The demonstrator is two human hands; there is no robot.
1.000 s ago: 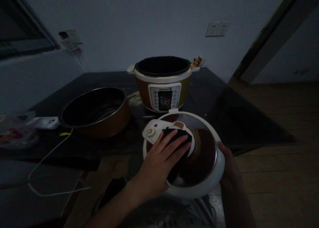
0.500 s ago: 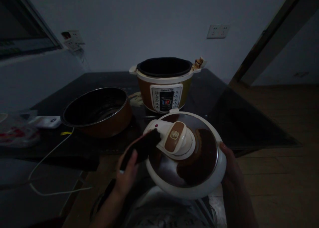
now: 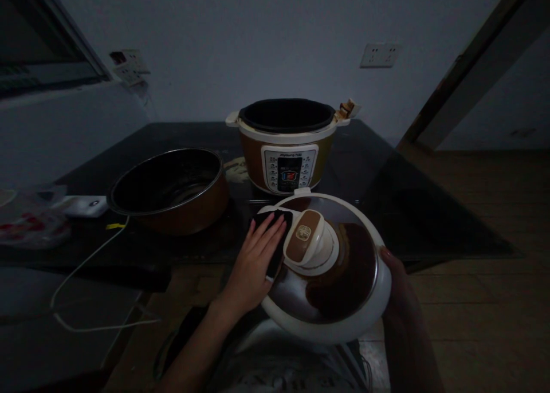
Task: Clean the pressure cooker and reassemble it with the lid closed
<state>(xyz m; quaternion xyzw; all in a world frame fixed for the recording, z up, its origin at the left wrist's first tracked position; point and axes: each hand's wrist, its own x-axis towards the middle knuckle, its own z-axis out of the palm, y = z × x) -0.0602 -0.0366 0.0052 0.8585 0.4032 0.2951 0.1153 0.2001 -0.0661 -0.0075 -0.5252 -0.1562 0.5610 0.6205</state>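
A round pressure cooker lid [image 3: 344, 284] with a white rim, shiny dark centre and brown-and-white knob is tilted towards me in front of the table. My right hand [image 3: 397, 278] is closed on its right rim; most of the fingers are hidden underneath. With my left hand [image 3: 255, 264] I press a black cloth [image 3: 275, 255] flat against the lid's left side, beside the knob, fingers laid over it. Behind the lid stands the uncovered electric pressure cooker [image 3: 286, 158], a dark inner pot showing at its mouth.
A wide brown pot [image 3: 189, 209] sits on the dark table [image 3: 373, 164] at left. Near it are a plastic bag [image 3: 34, 221], a white box-like device [image 3: 88, 205] and a white cord [image 3: 86, 264] hanging over the edge. Wall sockets [image 3: 380, 55] are behind.
My left hand has moved up and right and turned palm down, bringing the black cloth flat onto the lid beside the knob. The right hand and the lid stay nearly in place.
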